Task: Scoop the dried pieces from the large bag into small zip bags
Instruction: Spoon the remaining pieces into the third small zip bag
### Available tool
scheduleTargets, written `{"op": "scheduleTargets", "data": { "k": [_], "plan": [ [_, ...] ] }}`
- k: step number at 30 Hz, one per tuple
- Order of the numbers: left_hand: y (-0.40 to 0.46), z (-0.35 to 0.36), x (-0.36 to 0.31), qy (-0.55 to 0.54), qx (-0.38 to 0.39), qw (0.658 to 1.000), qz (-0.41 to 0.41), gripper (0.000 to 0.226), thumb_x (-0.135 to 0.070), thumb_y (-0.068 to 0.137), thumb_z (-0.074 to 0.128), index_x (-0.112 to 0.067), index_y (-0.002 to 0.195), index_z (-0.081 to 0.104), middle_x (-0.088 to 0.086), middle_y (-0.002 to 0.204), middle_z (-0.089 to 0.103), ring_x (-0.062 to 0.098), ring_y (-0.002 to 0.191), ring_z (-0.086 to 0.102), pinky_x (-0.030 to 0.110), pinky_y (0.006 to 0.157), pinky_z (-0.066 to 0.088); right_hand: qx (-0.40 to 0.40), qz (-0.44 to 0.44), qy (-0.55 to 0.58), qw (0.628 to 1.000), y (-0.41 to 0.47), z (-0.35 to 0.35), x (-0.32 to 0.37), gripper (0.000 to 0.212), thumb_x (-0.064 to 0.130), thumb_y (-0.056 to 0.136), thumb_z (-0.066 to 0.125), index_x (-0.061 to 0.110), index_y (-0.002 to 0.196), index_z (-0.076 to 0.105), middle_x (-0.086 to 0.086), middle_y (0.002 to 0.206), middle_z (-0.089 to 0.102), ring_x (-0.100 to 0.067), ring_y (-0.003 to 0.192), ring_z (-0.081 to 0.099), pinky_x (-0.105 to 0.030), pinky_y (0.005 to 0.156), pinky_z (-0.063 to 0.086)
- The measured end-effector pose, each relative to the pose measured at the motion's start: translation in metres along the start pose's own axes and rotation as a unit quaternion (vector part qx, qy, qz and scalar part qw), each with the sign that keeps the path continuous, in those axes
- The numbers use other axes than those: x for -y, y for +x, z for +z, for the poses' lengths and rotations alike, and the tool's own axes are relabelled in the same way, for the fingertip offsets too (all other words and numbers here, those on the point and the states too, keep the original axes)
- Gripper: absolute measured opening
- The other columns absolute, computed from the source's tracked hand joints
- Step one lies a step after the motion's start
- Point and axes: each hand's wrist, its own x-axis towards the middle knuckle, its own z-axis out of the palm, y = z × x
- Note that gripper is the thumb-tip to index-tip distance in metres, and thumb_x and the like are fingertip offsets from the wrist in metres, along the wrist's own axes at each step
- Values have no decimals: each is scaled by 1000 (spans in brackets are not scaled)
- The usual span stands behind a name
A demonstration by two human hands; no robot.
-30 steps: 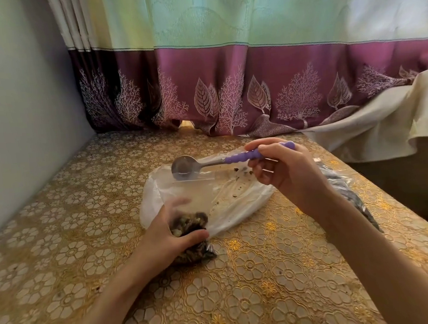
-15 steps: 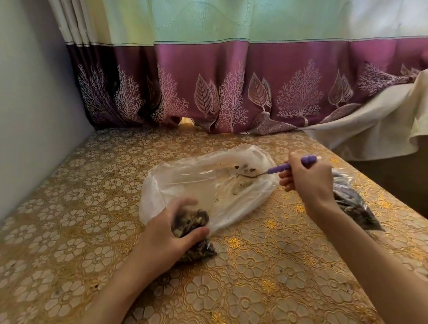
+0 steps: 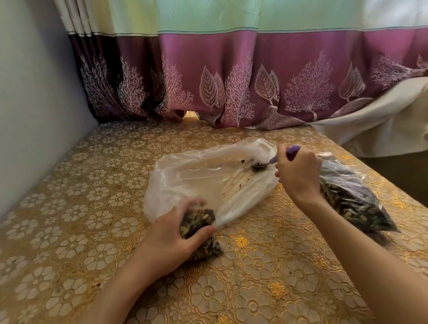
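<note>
The left hand [image 3: 170, 234] is gripping a small zip bag [image 3: 200, 237] already plump with dried pieces, fingers and thumb curled round its upper part, and is standing it on the table [image 3: 259, 288] against the near edge of the large bag [image 3: 210, 185]. Its mouth is lying hidden under the fingers, so I cannot tell whether it is gaping or pinched closed. If it is squeezed narrow, a loaded spoon will probably be tipping pieces onto the floral cloth instead of into the bag; and with the small bag looking this full, another spoonful may be overflowing it.

Just right of the large bag, the right hand [image 3: 299, 172] is clasping the purple handle of the spoon [image 3: 273, 160], its bowl reaching in through the large bag's right-hand opening. The large bag is lying nearly flat and almost empty, only scattered crumbs [image 3: 238, 183] showing on its film. The likely trouble here is the spoon dragging thin plastic along with it, bunching the film or sliding the whole bag across the cloth, since neither hand is pinning it down. A scrape hard enough could be flicking crumbs out of the mouth.

Behind the right wrist, right of the large bag, a filled bag [image 3: 352, 200] of dark pieces is lying close to the table's right edge; a careless elbow could be nudging it off.

Beyond the large bag, the curtain [image 3: 226, 82] is hanging down to the tabletop.
</note>
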Motion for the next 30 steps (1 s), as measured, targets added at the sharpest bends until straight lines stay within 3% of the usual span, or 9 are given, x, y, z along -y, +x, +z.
{"op": "scheduleTargets", "data": {
  "k": [2, 7, 10, 12, 17, 20, 30],
  "plan": [
    [0, 0, 0, -3, 2, 1000, -2, 51, -66, 63, 51, -49, 109, 41, -28, 100, 53, -7, 90, 56, 16, 79, 50, -6, 1, 9, 1000, 0, 3, 1, 36, 22, 96, 50, -2, 76, 65, -15, 70, 68, -32, 62, 65, -50, 67, 53],
    [-1, 0, 0, -1, 3, 1000, -2, 49, -66, 62, 50, -50, 108, 41, -30, 96, 51, -13, 85, 53, 7, 70, 45, -7, 34, 46, 998, -3, 8, -3, 32, 21, 96, 51, -2, 77, 64, -16, 74, 68, -30, 63, 66, -47, 66, 55],
    [-1, 0, 0, -2, 4, 1000, -7, 51, -66, 62, 50, -50, 109, 41, -28, 98, 52, -11, 87, 53, 11, 75, 46, -9, 100, 96, 990, -7, 11, -8, 25, 20, 96, 53, 1, 86, 66, -15, 80, 70, -13, 55, 63, -16, 47, 50],
    [-1, 1, 0, -2, 4, 1000, -7, 51, -66, 62, 50, -50, 109, 41, -27, 99, 52, -10, 89, 53, 14, 78, 47, -13, 126, 126, 984, -9, 11, -11, 22, 19, 95, 54, 3, 86, 67, -14, 79, 70, -7, 50, 61, -9, 43, 44],
    [-1, 1, -1, -5, 4, 1000, -5, 47, -64, 63, 52, -51, 107, 41, -29, 98, 51, -13, 89, 52, 8, 74, 45, -9, 93, 123, 988, -7, 11, -10, 26, 21, 95, 54, 1, 85, 68, -8, 67, 66, 1, 40, 56, -10, 40, 42],
    [0, 1, 0, -5, 3, 1000, -6, 40, -56, 70, 59, -51, 106, 41, -26, 101, 53, -12, 89, 53, 7, 74, 44, -30, 85, 132, 987, -4, 11, -10, 25, 23, 95, 54, 9, 77, 64, -7, 70, 68, 1, 42, 57, -11, 44, 46],
    [0, 1, 1, 7, -7, 1000, -5, 42, -44, 77, 65, -45, 113, 43, -29, 97, 52, -15, 85, 51, 1, 70, 42, -26, 109, 142, 983, -8, 19, -14, 20, 19, 94, 55, 5, 86, 68, -3, 70, 67, -3, 46, 60, -13, 50, 50]
  ]
}}
